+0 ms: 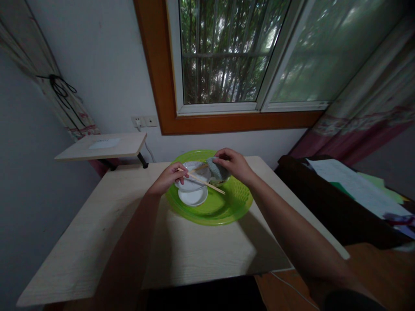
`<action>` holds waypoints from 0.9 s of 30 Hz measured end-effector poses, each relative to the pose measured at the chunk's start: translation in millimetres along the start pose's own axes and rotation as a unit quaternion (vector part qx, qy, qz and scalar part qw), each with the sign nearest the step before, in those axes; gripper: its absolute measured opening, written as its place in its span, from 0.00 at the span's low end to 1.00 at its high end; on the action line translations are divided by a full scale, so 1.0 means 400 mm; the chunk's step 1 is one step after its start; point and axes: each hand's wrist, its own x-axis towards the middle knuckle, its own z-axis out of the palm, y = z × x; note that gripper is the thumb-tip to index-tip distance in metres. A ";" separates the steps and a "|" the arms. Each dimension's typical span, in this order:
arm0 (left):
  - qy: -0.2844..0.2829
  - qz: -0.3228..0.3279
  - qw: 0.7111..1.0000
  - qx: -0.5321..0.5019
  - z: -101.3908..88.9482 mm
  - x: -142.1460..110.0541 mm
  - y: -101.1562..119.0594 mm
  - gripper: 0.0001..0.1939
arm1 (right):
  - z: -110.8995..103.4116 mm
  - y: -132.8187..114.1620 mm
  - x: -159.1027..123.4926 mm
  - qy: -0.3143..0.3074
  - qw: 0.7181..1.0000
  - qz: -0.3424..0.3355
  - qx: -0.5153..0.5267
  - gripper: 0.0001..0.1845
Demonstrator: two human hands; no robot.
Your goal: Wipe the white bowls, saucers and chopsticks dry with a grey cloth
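Two chopsticks are pinched between the fingers of the left hand, their free ends slanting out over one green basket on the worktop. One grey cloth is pinched in the fingers of the right hand, hanging over the basket's far half, just beside the chopsticks. The step in hand appears to be wiping the chopsticks, or a pause within it; a further wipe would call for a steady left pinch and the cloth brought against the wood. Counting the rest, one small white dish lies at the near left inside the basket, and at least one larger white plate sits behind it; whether more are stacked there, I cannot tell. Something bowl-like shows partly beneath the cloth, too covered to count surely.
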 end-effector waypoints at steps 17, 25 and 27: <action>-0.017 -0.040 0.999 0.014 0.018 0.008 0.017 0.17 | 0.138 0.008 -0.044 -0.157 0.983 -0.023 -0.093 0.11; 0.008 -0.041 0.999 0.020 0.012 0.008 0.010 0.14 | 0.117 0.025 -0.059 -0.166 0.982 -0.021 -0.083 0.08; 0.045 -0.033 0.998 -0.014 0.008 0.010 0.002 0.14 | 0.104 0.028 -0.062 -0.169 0.981 -0.010 -0.097 0.07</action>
